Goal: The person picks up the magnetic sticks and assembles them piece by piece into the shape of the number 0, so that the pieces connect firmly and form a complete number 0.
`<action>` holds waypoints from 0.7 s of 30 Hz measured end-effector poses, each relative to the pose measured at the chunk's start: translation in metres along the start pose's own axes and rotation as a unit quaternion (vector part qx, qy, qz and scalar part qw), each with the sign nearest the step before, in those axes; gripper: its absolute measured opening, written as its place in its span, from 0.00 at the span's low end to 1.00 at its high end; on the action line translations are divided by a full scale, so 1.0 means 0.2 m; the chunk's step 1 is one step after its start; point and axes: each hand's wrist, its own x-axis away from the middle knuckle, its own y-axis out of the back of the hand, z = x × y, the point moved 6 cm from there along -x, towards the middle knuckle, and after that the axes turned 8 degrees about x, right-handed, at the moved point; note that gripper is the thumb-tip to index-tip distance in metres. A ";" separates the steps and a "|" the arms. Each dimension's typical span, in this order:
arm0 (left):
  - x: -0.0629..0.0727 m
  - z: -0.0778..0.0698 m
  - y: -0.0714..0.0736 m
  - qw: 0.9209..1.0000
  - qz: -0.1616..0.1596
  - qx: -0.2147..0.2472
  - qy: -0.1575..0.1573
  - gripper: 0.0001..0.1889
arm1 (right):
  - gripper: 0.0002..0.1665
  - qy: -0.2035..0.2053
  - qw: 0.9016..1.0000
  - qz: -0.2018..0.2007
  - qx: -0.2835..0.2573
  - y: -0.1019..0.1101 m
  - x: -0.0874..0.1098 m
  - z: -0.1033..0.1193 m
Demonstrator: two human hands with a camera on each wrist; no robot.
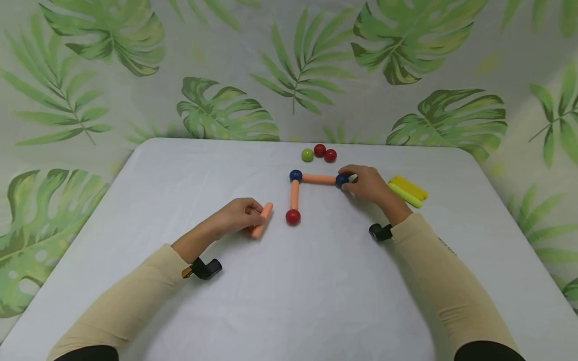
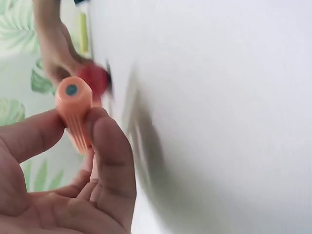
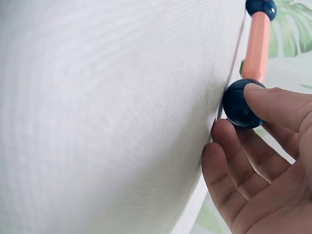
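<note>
In the head view, two orange magnetic sticks form a corner on the table. A dark blue ball (image 1: 295, 175) joins the upright stick (image 1: 294, 194) to the crosswise stick (image 1: 318, 179). A red ball (image 1: 293, 216) sits at the upright stick's near end. My right hand (image 1: 368, 186) pinches a second dark blue ball (image 3: 241, 104) at the crosswise stick's right end, thumb on top. Left of this frame, my left hand (image 1: 236, 216) holds a loose orange stick (image 2: 74, 101) between thumb and fingers, its end with a dark round spot toward the wrist camera.
A green ball (image 1: 307, 155) and two red balls (image 1: 325, 152) lie near the table's back edge. Several yellow sticks (image 1: 408, 187) and a yellow-green one (image 1: 405, 194) lie beyond my right wrist. A leaf-patterned cloth (image 1: 316, 120) hangs behind the white table (image 1: 289, 301).
</note>
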 end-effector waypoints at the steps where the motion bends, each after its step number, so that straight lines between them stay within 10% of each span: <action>1: 0.01 -0.01 -0.03 1.000 0.009 0.022 0.001 0.21 | 0.26 -0.002 1.000 0.001 0.000 0.00 0.00 0.00; 10: 0.10 -0.12 -0.27 0.991 0.081 0.111 -0.008 0.23 | 0.26 -0.006 1.000 0.001 0.009 0.01 -0.01 -0.02; 21: 0.07 -0.07 -0.31 0.987 0.060 0.145 0.010 0.22 | 0.26 0.004 1.000 0.002 0.005 0.00 -0.01 -0.01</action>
